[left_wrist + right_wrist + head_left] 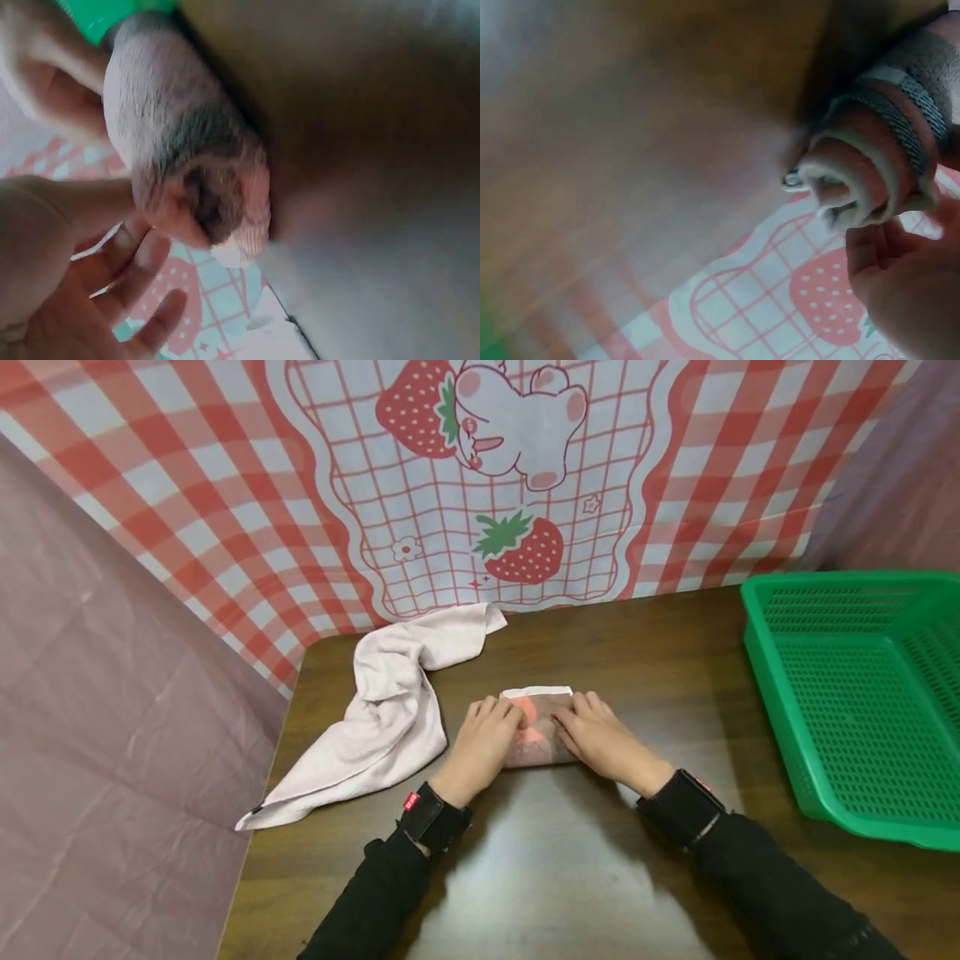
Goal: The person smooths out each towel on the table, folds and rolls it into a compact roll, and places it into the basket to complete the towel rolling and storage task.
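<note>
A small rolled-up towel [542, 745], greyish pink with salmon patches and a white edge on its far side, lies on the wooden table in the head view. My left hand [483, 739] grips its left end. At its right end my right hand [606, 742] holds it with curled fingers. The left wrist view shows the open coil at one end of the towel [176, 112], with thumb and fingers of the left hand [82, 247] around it. Spiral layers and dark woven bands show on the towel [870, 150] in the right wrist view, beside the right hand [907, 277].
To the left, a crumpled pale pink towel [390, 710] lies partly over the table's left edge. A green plastic basket [795, 735] stands at the right. Behind the table [645, 652] hangs a red checked strawberry cloth [465, 552].
</note>
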`<state>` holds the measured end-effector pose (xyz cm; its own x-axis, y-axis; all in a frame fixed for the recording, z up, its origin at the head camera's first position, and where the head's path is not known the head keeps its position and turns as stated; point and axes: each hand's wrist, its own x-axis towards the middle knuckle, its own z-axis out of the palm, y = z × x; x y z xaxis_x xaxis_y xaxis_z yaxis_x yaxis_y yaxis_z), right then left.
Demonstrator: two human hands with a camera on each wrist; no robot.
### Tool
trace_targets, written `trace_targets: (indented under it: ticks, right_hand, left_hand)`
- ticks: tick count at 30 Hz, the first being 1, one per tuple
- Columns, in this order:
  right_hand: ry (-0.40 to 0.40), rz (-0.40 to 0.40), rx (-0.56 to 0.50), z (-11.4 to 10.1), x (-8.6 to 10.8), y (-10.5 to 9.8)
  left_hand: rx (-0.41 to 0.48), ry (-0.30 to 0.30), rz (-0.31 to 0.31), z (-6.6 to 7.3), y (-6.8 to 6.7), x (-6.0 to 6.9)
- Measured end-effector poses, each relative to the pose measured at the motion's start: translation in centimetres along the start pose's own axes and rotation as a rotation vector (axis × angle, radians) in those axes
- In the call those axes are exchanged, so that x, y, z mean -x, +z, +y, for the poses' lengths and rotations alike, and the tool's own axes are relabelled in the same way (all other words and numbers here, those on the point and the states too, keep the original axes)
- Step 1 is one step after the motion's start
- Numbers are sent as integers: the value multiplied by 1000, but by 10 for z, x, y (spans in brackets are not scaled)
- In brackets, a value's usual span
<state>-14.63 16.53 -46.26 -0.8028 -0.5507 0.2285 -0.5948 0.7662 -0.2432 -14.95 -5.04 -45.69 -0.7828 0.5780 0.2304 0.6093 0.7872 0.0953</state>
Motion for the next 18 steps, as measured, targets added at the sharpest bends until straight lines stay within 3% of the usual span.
trace_targets:
  ticks: [6, 11, 15, 18]
  right_hand:
    - [21, 97, -55, -2, 9, 6]
    - [-10, 118, 26, -7, 16, 9]
    - [-92, 112, 123, -11, 22, 7]
    - [-160, 86, 199, -17, 28, 3]
  left_hand:
    - [-153, 54, 68, 16, 0, 10]
    - [-234, 73, 67, 25, -3, 17]
    - [-298, 71, 48, 29, 1, 21]
    - [-354, 66, 77, 30, 4, 22]
